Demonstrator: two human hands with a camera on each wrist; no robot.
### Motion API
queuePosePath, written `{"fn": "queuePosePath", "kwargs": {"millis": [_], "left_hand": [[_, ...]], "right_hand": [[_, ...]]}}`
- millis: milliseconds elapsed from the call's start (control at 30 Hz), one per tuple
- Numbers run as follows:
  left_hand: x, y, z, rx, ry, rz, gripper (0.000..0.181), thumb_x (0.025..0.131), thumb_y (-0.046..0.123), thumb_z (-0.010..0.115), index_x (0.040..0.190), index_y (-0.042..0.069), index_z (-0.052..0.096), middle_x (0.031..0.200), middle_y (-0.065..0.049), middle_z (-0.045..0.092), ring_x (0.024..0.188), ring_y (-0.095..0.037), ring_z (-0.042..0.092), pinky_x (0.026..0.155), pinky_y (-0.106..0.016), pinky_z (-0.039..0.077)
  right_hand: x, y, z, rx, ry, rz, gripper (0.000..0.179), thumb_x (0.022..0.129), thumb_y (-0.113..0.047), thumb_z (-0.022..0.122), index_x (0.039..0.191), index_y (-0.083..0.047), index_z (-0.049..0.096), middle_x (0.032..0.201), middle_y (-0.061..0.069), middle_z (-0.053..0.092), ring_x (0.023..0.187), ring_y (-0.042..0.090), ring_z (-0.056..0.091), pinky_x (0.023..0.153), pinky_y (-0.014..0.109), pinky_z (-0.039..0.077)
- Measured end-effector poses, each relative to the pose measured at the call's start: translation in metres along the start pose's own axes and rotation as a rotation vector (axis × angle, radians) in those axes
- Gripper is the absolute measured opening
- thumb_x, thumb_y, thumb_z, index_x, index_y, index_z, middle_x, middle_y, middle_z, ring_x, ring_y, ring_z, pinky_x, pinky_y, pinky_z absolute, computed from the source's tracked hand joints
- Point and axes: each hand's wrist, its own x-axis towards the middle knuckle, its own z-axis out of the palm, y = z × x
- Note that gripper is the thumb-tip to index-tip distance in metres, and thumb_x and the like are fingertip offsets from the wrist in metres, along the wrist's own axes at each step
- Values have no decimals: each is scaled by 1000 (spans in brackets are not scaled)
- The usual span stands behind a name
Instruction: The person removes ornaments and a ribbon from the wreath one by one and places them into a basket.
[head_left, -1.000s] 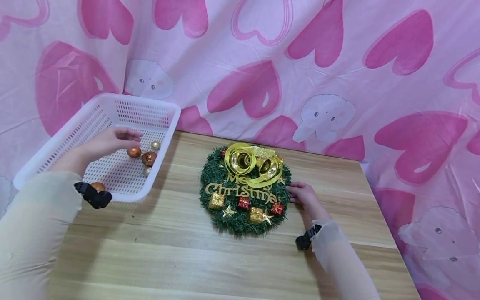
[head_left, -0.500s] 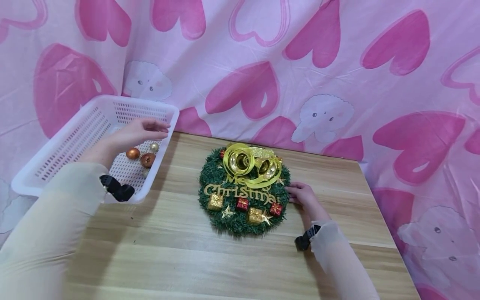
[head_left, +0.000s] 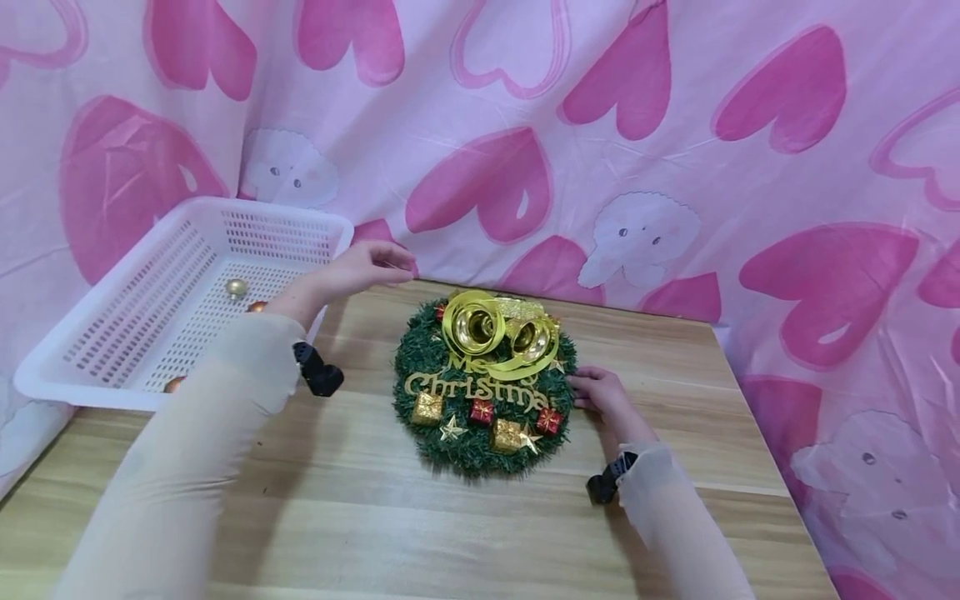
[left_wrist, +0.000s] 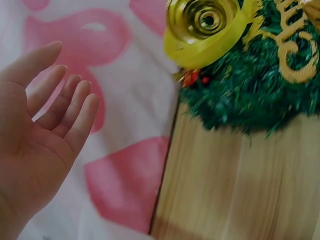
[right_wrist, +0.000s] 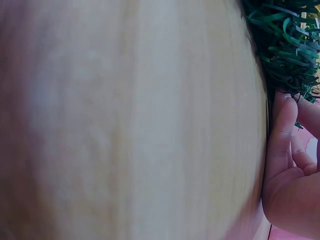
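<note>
A green Christmas wreath lies flat on the wooden table, dressed with gold bells, yellow ribbon, gold "Christmas" lettering, small gift boxes and stars. At its right edge my right hand pinches the greenery between thumb and fingers; the right wrist view shows those fingertips at the tinsel. My left hand hovers past the basket's right side, up and left of the wreath. Its fingers are loosely bent and the palm holds nothing.
At the left stands a white plastic basket. A gold ball and copper balls lie in it, partly hidden by my left arm. A pink heart-patterned curtain hangs along the table's back edge.
My left hand has moved right, from over the basket out past its rim toward the wreath. My right hand stays at the wreath's edge. The view has shifted slightly.
</note>
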Motion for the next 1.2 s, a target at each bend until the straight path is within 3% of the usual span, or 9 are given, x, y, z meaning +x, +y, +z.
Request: {"fn": "queuePosePath", "kwargs": {"millis": [67,233,467,567,667,833,900,1200], "left_hand": [[7,0,9,-16,-10,2,40,91,15,60,128,3,52,123,-20,56,110,-27,56,99,-41,47],[22,-7,28,-5,44,12,42,90,18,62,128,4,53,121,-17,57,109,-26,55,97,-39,47],[32,-23,52,-106,71,7,45,87,16,65,127,-1,52,127,-21,54,114,-31,52,100,-41,44],[34,-29,58,-118,73,-4,45,88,16,64,128,-1,51,129,-22,52,117,-32,51,102,-42,43],[30,-22,62,-124,62,-21,44,90,13,61,128,-5,49,130,-26,50,119,-36,49,102,-45,42],[36,-29,75,-131,69,-24,46,90,10,59,129,-8,45,131,-28,48,119,-38,49,102,-46,42],[42,-38,79,-137,80,-25,46,89,11,61,130,-7,46,131,-26,49,119,-37,49,102,-45,42],[49,-43,91,-104,73,-14,45,88,13,63,128,-3,49,130,-21,51,114,-34,52,97,-43,46]], "right_hand": [[0,0,0,4,2,0,47,91,-13,59,132,5,43,75,-8,57,61,3,55,57,16,52],[-1,-2,1,9,-4,-1,46,91,-14,59,130,6,43,75,-8,57,62,3,55,59,16,52],[-1,-3,3,-13,1,-6,44,91,-15,60,128,5,45,77,-8,58,61,4,56,59,17,52],[-1,-2,4,-16,0,-8,44,91,-14,60,128,5,45,78,-7,58,61,4,55,59,17,52],[-1,-2,4,-15,0,-4,45,90,-13,60,129,6,45,81,-6,57,60,3,55,59,17,52],[-2,-1,3,-15,6,3,47,90,-14,61,129,5,44,84,-4,57,60,4,54,59,17,52],[-2,-1,3,-17,9,3,46,90,-14,61,128,5,45,83,-5,57,60,4,54,59,17,52],[-1,0,1,-5,18,1,40,91,-13,59,126,5,47,80,-4,55,64,5,54,58,17,52]]}}
